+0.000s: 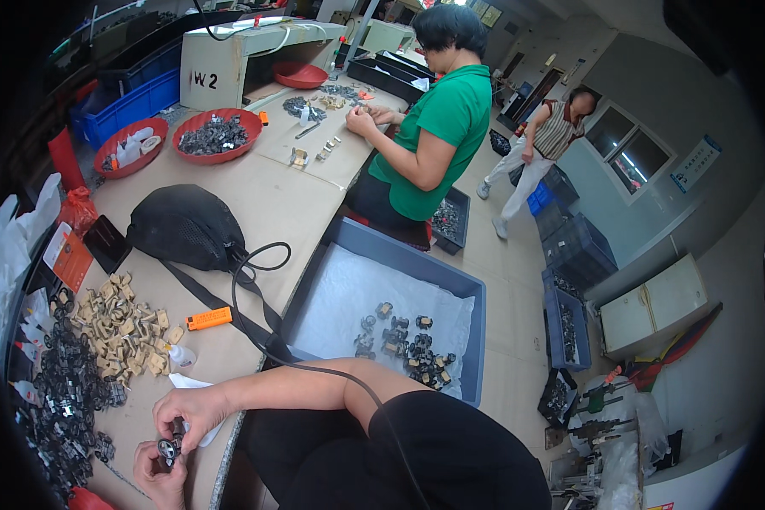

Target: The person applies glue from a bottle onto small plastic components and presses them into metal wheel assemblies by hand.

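Low on the left, at the table's edge, a small dark part with a round wheel-like face [169,449] is held between both my hands. My right hand [194,415] comes in from the right and pinches it from above. From below, the fingers of my left hand [160,478] close around its other side. Beside them spreads a heap of black parts [64,408], with a pile of tan-topped pieces [123,327] behind it. A small white bottle [181,357] and a white cloth or paper [191,382] are close to my right wrist.
A black bag [187,228], a cable [348,374] and an orange box-shaped item [208,319] lie on the table. A grey bin [478,340] holds finished-looking wheeled pieces on white sheeting. Red bowls [217,157] stand farther back. A co-worker in green [450,110] works beyond; another person [540,149] is in the aisle.
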Demonstrator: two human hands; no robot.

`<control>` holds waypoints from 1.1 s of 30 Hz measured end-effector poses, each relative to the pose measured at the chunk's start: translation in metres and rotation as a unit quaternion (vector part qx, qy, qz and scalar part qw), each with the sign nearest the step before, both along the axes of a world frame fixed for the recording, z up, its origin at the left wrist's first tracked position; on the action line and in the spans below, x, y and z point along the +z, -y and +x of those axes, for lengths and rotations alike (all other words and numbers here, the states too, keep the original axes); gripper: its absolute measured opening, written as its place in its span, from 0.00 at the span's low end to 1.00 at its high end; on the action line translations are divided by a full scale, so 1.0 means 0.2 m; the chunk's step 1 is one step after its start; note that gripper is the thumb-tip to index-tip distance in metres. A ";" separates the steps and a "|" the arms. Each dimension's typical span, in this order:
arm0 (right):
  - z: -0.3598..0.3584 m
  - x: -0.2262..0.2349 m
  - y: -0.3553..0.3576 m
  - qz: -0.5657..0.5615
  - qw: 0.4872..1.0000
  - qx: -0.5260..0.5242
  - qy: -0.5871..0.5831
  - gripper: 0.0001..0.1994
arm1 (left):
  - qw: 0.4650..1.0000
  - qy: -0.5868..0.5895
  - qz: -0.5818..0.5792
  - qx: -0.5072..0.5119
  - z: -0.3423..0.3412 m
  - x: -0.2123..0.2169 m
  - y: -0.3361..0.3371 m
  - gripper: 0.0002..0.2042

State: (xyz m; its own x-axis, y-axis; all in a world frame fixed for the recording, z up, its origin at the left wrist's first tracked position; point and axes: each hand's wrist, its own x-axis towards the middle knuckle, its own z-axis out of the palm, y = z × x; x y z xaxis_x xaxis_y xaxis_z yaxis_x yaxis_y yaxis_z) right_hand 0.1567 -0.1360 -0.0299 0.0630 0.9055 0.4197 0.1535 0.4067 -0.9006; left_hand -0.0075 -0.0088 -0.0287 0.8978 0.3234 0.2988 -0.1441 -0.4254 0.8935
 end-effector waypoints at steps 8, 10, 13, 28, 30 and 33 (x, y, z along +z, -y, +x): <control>-0.01 0.01 -0.02 0.008 1.000 0.013 0.008 0.14 | 0.999 0.005 -0.012 0.048 0.00 0.07 0.05 0.10; 0.00 0.01 0.00 0.010 1.000 0.003 -0.003 0.15 | 0.999 0.000 -0.016 0.043 0.01 0.07 0.05 0.10; 0.00 0.02 -0.03 0.036 0.999 -0.006 0.012 0.15 | 0.999 -0.005 -0.019 0.047 0.01 0.08 0.04 0.11; -0.02 -0.15 -0.10 0.069 0.996 -0.050 0.023 0.15 | 0.992 -0.126 0.011 -0.015 -0.06 -0.15 -0.11 0.11; -0.03 -0.13 -0.10 0.045 0.998 -0.052 0.001 0.16 | 0.995 -0.091 -0.042 -0.024 -0.05 -0.14 -0.11 0.11; 0.00 -0.13 -0.11 0.042 0.998 -0.046 0.018 0.16 | 0.997 -0.048 -0.058 -0.027 -0.02 -0.14 -0.10 0.10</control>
